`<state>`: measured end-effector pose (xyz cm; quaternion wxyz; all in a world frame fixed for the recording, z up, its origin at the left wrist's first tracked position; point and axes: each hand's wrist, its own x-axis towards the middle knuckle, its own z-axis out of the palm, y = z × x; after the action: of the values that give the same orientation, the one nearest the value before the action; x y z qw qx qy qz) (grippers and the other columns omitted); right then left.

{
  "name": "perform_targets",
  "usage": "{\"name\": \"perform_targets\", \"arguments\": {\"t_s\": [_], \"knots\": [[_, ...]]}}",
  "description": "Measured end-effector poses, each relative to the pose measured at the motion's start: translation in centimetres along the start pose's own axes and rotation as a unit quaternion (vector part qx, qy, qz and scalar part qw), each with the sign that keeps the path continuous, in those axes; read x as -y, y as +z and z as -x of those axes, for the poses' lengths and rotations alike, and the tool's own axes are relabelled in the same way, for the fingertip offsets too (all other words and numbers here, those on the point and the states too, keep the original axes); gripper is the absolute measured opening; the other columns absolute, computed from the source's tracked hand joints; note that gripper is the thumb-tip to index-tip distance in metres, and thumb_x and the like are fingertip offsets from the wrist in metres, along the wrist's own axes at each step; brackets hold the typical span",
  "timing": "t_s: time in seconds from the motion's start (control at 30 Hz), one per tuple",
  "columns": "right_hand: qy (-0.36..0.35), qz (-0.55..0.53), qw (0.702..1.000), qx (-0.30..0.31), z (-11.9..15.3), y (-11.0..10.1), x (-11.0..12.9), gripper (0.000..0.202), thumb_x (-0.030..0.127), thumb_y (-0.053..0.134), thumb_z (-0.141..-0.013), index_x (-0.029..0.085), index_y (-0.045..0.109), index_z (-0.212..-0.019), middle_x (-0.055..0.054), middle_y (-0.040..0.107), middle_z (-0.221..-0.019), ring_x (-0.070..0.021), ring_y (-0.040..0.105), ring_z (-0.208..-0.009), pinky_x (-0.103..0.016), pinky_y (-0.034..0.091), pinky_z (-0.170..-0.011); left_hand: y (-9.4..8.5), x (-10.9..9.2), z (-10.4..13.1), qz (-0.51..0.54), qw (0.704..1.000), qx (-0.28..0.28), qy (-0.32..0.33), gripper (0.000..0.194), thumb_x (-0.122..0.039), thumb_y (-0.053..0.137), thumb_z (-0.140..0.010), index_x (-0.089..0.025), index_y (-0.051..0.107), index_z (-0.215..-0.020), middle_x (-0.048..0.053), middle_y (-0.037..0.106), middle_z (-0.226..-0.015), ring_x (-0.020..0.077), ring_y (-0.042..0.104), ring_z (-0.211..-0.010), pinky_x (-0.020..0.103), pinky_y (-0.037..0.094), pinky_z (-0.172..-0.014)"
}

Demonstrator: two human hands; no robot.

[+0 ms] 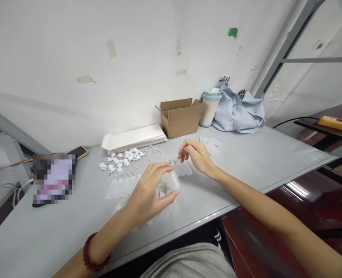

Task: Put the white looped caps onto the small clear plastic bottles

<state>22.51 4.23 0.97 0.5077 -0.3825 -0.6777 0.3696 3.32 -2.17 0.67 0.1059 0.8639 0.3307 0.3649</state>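
Observation:
My left hand [150, 189] grips a clear, rounded plastic piece [173, 181] between the thumb and fingertips. Just beyond it is my right hand [196, 154], its fingers curled in together; what they hold, if anything, I cannot make out. Below the right hand lie some translucent flat pieces [185, 168]. A row of similar translucent pieces with thin white cords [121, 187] rests left of my left hand, and more lie partly hidden under it. Behind them is a loose pile of small white pieces [127, 157].
Along the wall stand a stack of white flat cartons [134, 138], an open cardboard box [184, 121], a lidded cup [210, 110] and a light blue cloth bag [239, 112]. More translucent pieces [210, 146] lie to the right. A phone-like object [80, 151] is at the left edge of the table [246, 166].

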Motion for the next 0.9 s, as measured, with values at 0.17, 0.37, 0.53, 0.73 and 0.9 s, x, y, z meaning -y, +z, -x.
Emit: {"name": "perform_targets", "arguments": {"t_s": [0.17, 0.37, 0.53, 0.73, 0.9], "knots": [[-0.012, 0.060, 0.997, -0.056, -1.2, -1.2, -1.3, 0.020, 0.015, 0.037, -0.075, 0.016, 0.054, -0.065, 0.001, 0.060, -0.056, -0.0093, 0.053, -0.045, -0.021, 0.041, -0.049, 0.2, -1.8, 0.2, 0.046, 0.988, 0.147, -0.003, 0.042, -0.020, 0.068, -0.075, -0.021, 0.051, -0.113, 0.008, 0.059, -0.110, 0.0245, 0.051, -0.105, 0.040, 0.047, -0.089], [-0.008, 0.135, 0.990, -0.049, -1.6, -1.6, -1.9, 0.017, 0.015, 0.039, -0.074, 0.016, 0.055, -0.067, 0.002, 0.060, -0.055, -0.0086, 0.051, -0.043, -0.019, 0.037, -0.045, 0.9, -1.7, 0.6, 0.008, 0.982, 0.185, -0.026, 0.037, -0.020, 0.069, -0.072, -0.018, 0.053, -0.106, 0.008, 0.061, -0.104, 0.0254, 0.051, -0.100, 0.041, 0.048, -0.085], [-0.008, 0.160, 0.985, -0.059, -1.9, -2.0, -2.1, 0.016, 0.015, 0.040, -0.073, 0.016, 0.054, -0.065, 0.001, 0.060, -0.054, -0.0086, 0.051, -0.043, -0.019, 0.038, -0.047, 1.1, -1.4, 0.8, -0.037, 0.981, 0.191, -0.017, 0.031, -0.020, 0.066, -0.074, -0.016, 0.053, -0.103, 0.009, 0.060, -0.100, 0.0259, 0.049, -0.098, 0.042, 0.047, -0.084], [0.009, 0.216, 0.974, -0.067, -2.8, -3.4, -2.7, 0.018, 0.015, 0.039, -0.074, 0.016, 0.055, -0.066, 0.000, 0.061, -0.056, -0.0097, 0.053, -0.044, -0.020, 0.039, -0.049, 1.1, -1.9, 0.8, -0.070, 0.976, 0.204, -0.012, 0.030, -0.022, 0.061, -0.076, -0.015, 0.053, -0.104, 0.010, 0.057, -0.098, 0.0272, 0.048, -0.097, 0.044, 0.048, -0.082], [0.064, 0.403, 0.912, -0.031, -4.1, -6.1, -3.0, 0.019, 0.012, 0.043, -0.077, 0.014, 0.062, -0.074, -0.005, 0.067, -0.069, -0.0148, 0.061, -0.063, -0.022, 0.040, -0.059, 0.5, -1.6, 0.7, -0.056, 0.982, 0.182, -0.013, 0.029, -0.030, 0.060, -0.081, -0.016, 0.053, -0.105, 0.011, 0.057, -0.103, 0.0269, 0.048, -0.100, 0.043, 0.047, -0.084]]}}
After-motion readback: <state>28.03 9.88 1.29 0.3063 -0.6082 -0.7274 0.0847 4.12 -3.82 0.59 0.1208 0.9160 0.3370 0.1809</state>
